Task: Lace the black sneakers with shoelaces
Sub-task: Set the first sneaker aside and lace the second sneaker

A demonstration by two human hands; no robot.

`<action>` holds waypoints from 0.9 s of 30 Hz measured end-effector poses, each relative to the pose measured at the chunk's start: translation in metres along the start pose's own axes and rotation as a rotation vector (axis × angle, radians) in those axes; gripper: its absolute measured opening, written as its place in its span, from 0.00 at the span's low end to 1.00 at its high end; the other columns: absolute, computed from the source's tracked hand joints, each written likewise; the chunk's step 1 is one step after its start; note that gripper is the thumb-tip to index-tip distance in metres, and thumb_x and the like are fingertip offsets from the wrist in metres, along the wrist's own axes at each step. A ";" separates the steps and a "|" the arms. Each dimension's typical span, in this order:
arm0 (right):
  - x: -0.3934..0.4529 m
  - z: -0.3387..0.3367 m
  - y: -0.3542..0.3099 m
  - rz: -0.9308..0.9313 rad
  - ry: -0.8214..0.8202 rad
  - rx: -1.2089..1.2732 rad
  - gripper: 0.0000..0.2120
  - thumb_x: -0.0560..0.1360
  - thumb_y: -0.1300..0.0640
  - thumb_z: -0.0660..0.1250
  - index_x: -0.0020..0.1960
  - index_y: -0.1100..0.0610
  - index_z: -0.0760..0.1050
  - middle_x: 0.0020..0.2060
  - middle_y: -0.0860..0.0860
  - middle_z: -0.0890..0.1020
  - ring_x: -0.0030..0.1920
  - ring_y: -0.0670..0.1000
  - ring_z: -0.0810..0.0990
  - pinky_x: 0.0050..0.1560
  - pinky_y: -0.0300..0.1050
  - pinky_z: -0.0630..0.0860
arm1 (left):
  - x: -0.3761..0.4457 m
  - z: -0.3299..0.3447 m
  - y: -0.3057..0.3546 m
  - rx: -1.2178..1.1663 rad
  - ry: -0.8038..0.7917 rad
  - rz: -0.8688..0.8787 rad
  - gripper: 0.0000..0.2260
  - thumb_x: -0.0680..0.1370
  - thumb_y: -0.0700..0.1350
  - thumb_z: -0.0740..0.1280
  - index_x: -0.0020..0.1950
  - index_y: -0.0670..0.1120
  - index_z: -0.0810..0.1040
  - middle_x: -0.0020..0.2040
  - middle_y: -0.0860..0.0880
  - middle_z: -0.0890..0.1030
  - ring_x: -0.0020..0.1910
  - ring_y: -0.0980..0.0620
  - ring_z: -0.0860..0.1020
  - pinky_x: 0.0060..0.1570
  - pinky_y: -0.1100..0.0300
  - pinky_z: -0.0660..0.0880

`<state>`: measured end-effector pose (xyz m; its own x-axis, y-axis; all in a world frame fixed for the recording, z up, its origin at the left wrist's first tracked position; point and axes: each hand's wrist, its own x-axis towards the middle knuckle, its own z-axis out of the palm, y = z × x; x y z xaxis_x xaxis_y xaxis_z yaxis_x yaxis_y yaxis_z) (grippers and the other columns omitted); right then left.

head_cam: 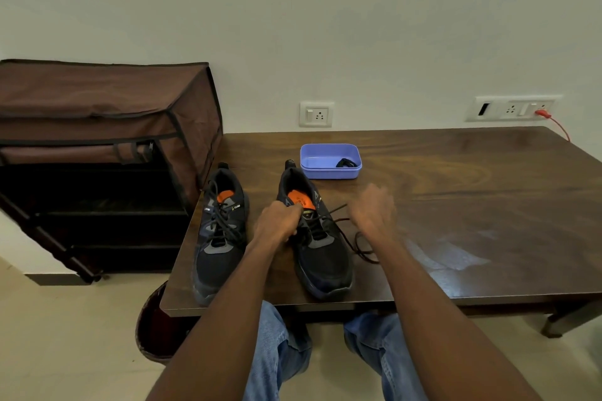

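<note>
The left sneaker (221,231) on the table (456,189) looks fully laced. The left hand (277,221) clamps the right sneaker (317,238), partly laced; the blurred right hand (374,205) seems open near its loose shoelace (358,244).

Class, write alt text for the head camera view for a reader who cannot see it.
A person's left hand grips the tongue area of the right-hand black sneaker while the blurred right hand hovers by its loose lace. A second, laced sneaker and a purple tray share the wooden table.
</note>
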<state>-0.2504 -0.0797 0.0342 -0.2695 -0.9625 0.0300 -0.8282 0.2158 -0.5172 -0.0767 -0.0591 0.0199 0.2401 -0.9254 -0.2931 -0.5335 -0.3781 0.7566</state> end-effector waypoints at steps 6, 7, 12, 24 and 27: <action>-0.005 0.028 -0.019 -0.556 -0.310 -0.138 0.12 0.77 0.57 0.67 0.60 0.51 0.82 0.72 0.53 0.66 0.73 0.57 0.59 0.72 0.54 0.61 | 0.000 0.000 -0.001 0.005 -0.011 0.003 0.15 0.80 0.53 0.61 0.41 0.45 0.78 0.33 0.47 0.81 0.32 0.49 0.77 0.38 0.55 0.73; -0.009 0.030 -0.021 -0.578 -0.349 -0.191 0.12 0.78 0.56 0.66 0.60 0.51 0.82 0.73 0.53 0.66 0.74 0.58 0.58 0.73 0.55 0.60 | -0.001 0.000 0.000 0.007 -0.010 0.003 0.15 0.80 0.53 0.61 0.41 0.45 0.78 0.32 0.47 0.80 0.32 0.49 0.77 0.37 0.55 0.72; -0.008 0.031 -0.025 -0.522 -0.367 -0.056 0.05 0.76 0.62 0.66 0.43 0.55 0.78 0.60 0.52 0.73 0.58 0.55 0.74 0.59 0.53 0.74 | -0.002 -0.001 0.000 -0.011 0.016 0.004 0.15 0.77 0.52 0.61 0.38 0.44 0.79 0.32 0.46 0.82 0.31 0.48 0.78 0.38 0.54 0.74; 0.004 0.013 -0.014 -0.149 -0.115 0.051 0.07 0.76 0.60 0.63 0.44 0.62 0.78 0.45 0.57 0.80 0.47 0.58 0.80 0.48 0.55 0.79 | 0.002 0.000 -0.002 -0.022 0.003 0.002 0.13 0.78 0.52 0.62 0.40 0.45 0.78 0.34 0.47 0.82 0.34 0.50 0.78 0.47 0.50 0.80; 0.012 -0.006 0.007 0.081 0.142 -0.004 0.11 0.79 0.59 0.62 0.53 0.65 0.79 0.54 0.60 0.79 0.55 0.60 0.78 0.56 0.54 0.76 | 0.003 -0.001 -0.002 -0.010 0.008 0.006 0.13 0.78 0.52 0.63 0.38 0.46 0.77 0.33 0.48 0.81 0.33 0.51 0.77 0.44 0.53 0.78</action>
<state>-0.2623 -0.0892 0.0360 -0.4019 -0.9092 0.1087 -0.8029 0.2929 -0.5193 -0.0745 -0.0606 0.0179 0.2433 -0.9275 -0.2840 -0.5265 -0.3721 0.7644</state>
